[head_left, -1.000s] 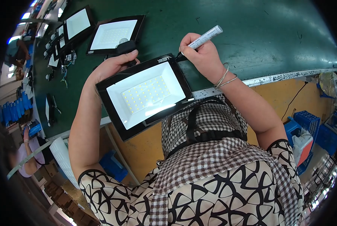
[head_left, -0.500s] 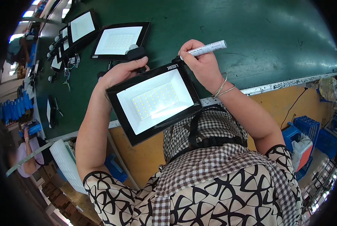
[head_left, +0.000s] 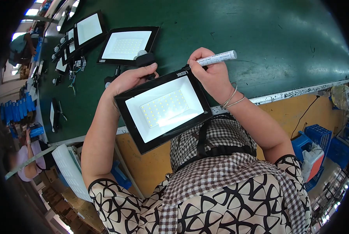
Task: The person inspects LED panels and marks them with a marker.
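A black-framed LED floodlight point(head_left: 164, 107) is tilted toward me at the bench edge, its panel of small yellow LEDs facing up. My left hand point(head_left: 133, 80) grips it along the far left side, thumb on the black motion sensor point(head_left: 145, 59) with a pale dome. In my right hand point(head_left: 211, 72) is a white marker pen point(head_left: 217, 58), pinched between thumb and fingers. The pen's tip end lies at the floodlight's far right edge, beside the printed logo; the tip itself is hidden by my fingers.
Another floodlight point(head_left: 127, 46) lies just beyond on the green bench point(head_left: 260, 46). More floodlights point(head_left: 89, 29) with sensors and loose wires point(head_left: 74, 80) stand at the left. Pliers point(head_left: 62, 111) lie near the left edge. Blue crates point(head_left: 318, 136) are below at right. A co-worker point(head_left: 30, 156) is at far left.
The view has shifted slightly, and the floodlight and both hands sit a little lower and to the right. Both grips stay the same, with the pen lying flatter.
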`<state>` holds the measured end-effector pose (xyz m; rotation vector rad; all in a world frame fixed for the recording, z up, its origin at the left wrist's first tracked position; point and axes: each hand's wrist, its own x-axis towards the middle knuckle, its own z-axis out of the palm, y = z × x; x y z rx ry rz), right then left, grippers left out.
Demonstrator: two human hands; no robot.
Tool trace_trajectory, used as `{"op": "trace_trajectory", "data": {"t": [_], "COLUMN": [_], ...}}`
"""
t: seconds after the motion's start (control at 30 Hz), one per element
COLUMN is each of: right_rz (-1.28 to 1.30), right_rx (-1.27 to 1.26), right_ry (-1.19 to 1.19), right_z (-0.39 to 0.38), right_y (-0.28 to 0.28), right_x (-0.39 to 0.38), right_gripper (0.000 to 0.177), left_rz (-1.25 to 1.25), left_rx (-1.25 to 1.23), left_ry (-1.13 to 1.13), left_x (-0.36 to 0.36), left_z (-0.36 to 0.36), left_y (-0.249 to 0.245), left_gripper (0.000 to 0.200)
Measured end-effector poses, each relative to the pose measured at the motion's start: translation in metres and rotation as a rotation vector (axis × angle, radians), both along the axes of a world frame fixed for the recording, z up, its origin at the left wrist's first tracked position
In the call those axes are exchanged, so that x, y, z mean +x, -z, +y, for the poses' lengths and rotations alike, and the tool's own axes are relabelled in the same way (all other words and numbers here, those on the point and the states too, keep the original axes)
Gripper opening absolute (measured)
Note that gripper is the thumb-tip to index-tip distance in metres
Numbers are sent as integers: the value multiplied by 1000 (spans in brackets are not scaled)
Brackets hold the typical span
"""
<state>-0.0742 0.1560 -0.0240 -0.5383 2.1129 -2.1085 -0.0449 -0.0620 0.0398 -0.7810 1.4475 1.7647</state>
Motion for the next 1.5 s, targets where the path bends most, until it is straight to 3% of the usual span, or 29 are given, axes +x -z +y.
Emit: {"op": "trace_trajectory", "data": {"t": [0.1,0.37,0.53,0.6,0.63,0.73,0.83,0.93,1.1,1.27,1.4,1.5], "right_rz": [-6,-207,-326,-280,-287,-310,-343,-326,-327,-337,-359,-438], "right_rx": [113,-266,-271,-277,-320,-409,-399,-331,-310,-412,-570,-626], "right_ry": [34,172,281,288,267,249,261,274,220,240,169,117], "right_z": [3,37,73,88,97,110,110,101,85,89,107,118], "right_y": [-4,9,1,3,5,10,8,8,1,9,15,16], "right_x": [0,-7,3,8,7,10,11,8,-3,-7,-7,-6], "right_gripper": [7,5,4,5,5,5,5,6,6,7,10,11], "left_rz": [-10,58,242,294,267,312,344,332,326,311,440,432], "left_rx": [68,24,112,239,417,511,390,261,254,331,96,161], "left_ry": [31,-92,-188,-162,-246,-316,-410,-342,-317,-365,-315,-380], "left_x": [0,12,24,24,25,28,26,24,23,24,16,14], "left_z": [-4,4,16,18,19,22,26,24,22,26,25,20], "left_y": [4,13,44,51,56,54,59,62,66,63,66,65], "left_gripper": [33,34,37,38,40,41,34,33,37,39,45,43]}}
